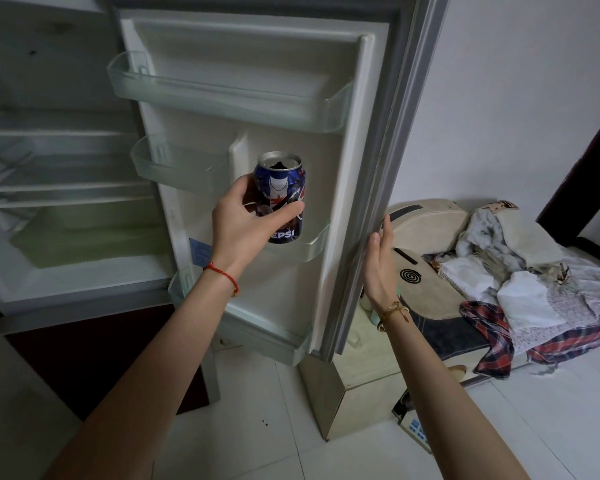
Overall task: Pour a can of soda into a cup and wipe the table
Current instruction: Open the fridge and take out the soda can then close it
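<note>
Gripping the soda can (280, 199) upright, the left hand (238, 221) is wrapping its fingers (284, 212) and thumb round the blue body, with the opened top showing just above the fingers. Below the fingers, the can's base is sitting at the rim of a clear door shelf (312, 244) in the open fridge door (329, 109). The right hand (380, 258) is resting on the door's outer edge, its fingers (386, 227) lying nearly straight and holding nothing. Beyond those fingers, a pile of cloths (520, 271) is lying on a low bed. Both wrists are wearing bracelets.
</note>
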Motion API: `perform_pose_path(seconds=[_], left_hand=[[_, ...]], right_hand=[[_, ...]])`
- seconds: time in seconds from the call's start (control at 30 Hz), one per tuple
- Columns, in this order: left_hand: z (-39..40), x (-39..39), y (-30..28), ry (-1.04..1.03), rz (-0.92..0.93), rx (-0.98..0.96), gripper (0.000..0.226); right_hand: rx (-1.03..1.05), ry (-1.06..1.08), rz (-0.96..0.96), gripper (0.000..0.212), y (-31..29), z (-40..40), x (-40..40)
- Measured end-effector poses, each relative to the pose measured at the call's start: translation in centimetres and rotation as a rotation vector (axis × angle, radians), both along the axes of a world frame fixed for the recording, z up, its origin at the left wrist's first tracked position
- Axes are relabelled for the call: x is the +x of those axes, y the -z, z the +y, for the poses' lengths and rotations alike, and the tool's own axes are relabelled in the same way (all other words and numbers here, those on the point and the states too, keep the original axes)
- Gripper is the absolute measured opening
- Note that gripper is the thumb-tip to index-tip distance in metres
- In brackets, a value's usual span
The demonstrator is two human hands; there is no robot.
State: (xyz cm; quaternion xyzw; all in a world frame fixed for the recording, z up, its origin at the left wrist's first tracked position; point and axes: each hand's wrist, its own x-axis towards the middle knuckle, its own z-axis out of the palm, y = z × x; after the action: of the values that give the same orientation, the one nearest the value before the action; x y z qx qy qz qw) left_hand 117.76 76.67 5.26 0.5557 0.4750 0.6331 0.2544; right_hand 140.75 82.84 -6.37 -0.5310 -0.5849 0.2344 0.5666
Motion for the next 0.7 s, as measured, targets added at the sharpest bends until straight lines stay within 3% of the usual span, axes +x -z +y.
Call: perform_pose_path(seconds=[0.7], left_hand=[[-7.5, -2.7, 2.0, 0.124, -0.084, -0.025, 0.04]], right_hand=[[0.084, 0.073, -0.019, 0.058, 0.9, -6.0, -3.1]])
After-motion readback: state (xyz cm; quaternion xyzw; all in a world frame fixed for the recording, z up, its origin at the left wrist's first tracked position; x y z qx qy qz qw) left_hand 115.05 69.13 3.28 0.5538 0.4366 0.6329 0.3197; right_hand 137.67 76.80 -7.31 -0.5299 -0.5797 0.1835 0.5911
